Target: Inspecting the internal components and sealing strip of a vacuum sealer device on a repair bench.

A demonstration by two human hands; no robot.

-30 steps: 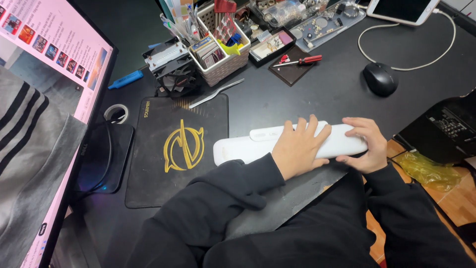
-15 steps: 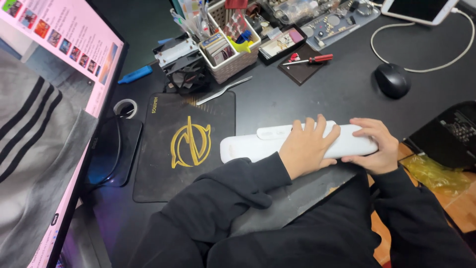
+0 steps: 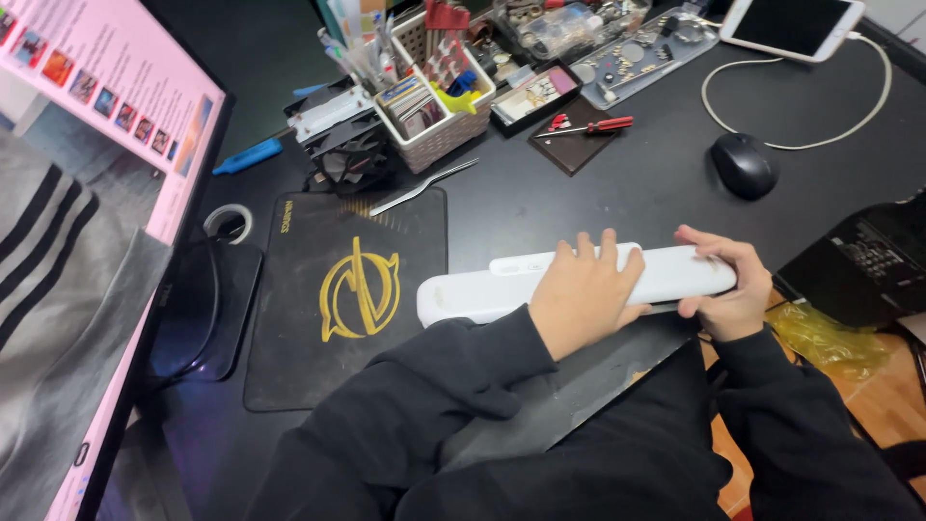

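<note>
Two bare hands rest on a long white case (image 3: 579,282) that lies lengthwise near the front edge of the black tabletop (image 3: 540,198). The left hand (image 3: 584,299) lies flat on the middle of the case, fingers spread and pressed down on its top, with no closed grip on it. The right hand (image 3: 725,289) holds the right end of the case, fingers curled over the top and the thumb underneath, so its grip is pinching that end. Both arms wear black sleeves. The left end of the case sits just beside a black mouse pad with a yellow emblem (image 3: 347,289), touching or slightly overlapping its right edge. Behind the pad stand a black finned part (image 3: 347,154) and a woven basket (image 3: 434,111) stuffed with cards and pens, with a thin metal blade (image 3: 424,186) lying between basket and pad. Farther back lie a red-handled screwdriver (image 3: 593,125) on a dark square, a black mouse (image 3: 745,164), and a white cable (image 3: 801,116) running to a tablet (image 3: 791,24) at the far right corner. A roll of tape (image 3: 229,222) and a blue marker (image 3: 248,156) lie near the lit monitor (image 3: 87,193) on the left. A black device (image 3: 858,270) sits to the right of the right hand, with a yellow plastic wrapper (image 3: 825,338) just in front of it.
</note>
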